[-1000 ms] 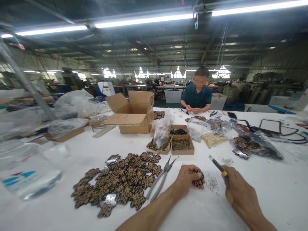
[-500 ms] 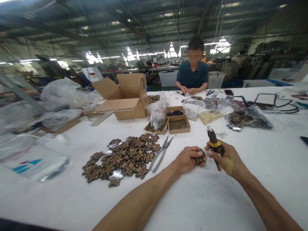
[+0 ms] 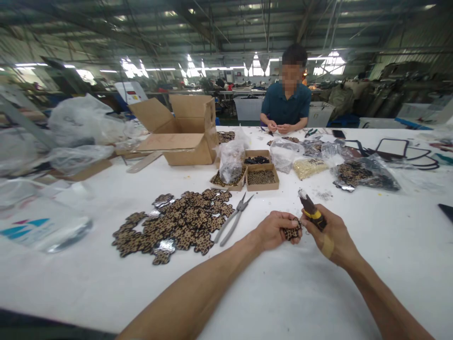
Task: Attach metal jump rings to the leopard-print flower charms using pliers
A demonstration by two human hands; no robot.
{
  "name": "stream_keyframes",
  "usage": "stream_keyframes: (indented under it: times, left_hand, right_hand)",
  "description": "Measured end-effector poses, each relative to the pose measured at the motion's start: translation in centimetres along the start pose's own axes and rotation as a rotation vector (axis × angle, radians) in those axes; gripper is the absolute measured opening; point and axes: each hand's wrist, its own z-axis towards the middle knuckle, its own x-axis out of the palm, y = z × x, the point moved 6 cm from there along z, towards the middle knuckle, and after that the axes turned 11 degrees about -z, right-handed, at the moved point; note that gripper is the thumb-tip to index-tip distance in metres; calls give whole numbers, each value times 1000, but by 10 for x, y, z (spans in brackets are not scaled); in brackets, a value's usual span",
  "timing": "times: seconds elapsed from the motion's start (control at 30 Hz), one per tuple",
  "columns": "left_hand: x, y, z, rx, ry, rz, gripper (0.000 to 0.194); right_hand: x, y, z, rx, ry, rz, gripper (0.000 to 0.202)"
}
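Note:
My left hand point(image 3: 275, 230) is closed on a leopard-print piece point(image 3: 292, 229) with a dark edge, held between thumb and fingers above the white table point(image 3: 269, 293). In my right hand point(image 3: 332, 234) are pliers point(image 3: 313, 211) with black and yellow handles, their jaws pointing up and away. The right fingertips are close beside the piece; anything small between them is too tiny to make out. To the left lies a pile of similar leopard-print pieces point(image 3: 184, 219), and grey long-nosed pliers point(image 3: 234, 220) rest beside it.
Small boxes of metal parts point(image 3: 262, 186) and a plastic bag point(image 3: 231, 163) stand ahead, near an open cardboard box point(image 3: 187, 150). A person point(image 3: 287, 106) sits across the table. Filled bags point(image 3: 368, 174) lie at the right, a white bag point(image 3: 42, 222) at the left.
The pliers in my right hand have tilted further left, and that hand has shifted slightly left. My left hand still holds the piece. The whole view has shifted slightly.

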Motion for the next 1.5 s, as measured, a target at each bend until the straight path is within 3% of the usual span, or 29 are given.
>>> stream_keyframes:
  times: [0.3,0.4,0.57,0.67,0.87,1.1,1.23,1.5]
  left_hand:
    - [1,-2,-2,-1,-29,8,24]
    - [-2,-7,-3,51,-72,-29,22]
    - [-9,-25,-9,196,-183,-20,26]
    - [-14,-40,-12,317,-256,29,30]
    - [-15,-55,-16,479,-311,216,33]
    - [-8,-58,-23,581,-348,495,29]
    - [-5,-58,-25,605,-350,596,28]
    - [-7,-57,-27,620,-378,682,28]
  right_hand:
    - [2,0,1,-29,30,-46,20]
    - [-6,-8,3,-44,-27,-134,27]
    - [-17,-30,6,-129,-185,-418,40]
    - [-6,-36,5,-171,-155,-565,55]
    - [7,-23,-3,-157,-64,-765,85]
    - [15,-36,-1,-173,-62,-764,98]
    - [15,-35,-4,-183,-40,-687,96]
    - [20,-54,2,-236,-154,-583,84]
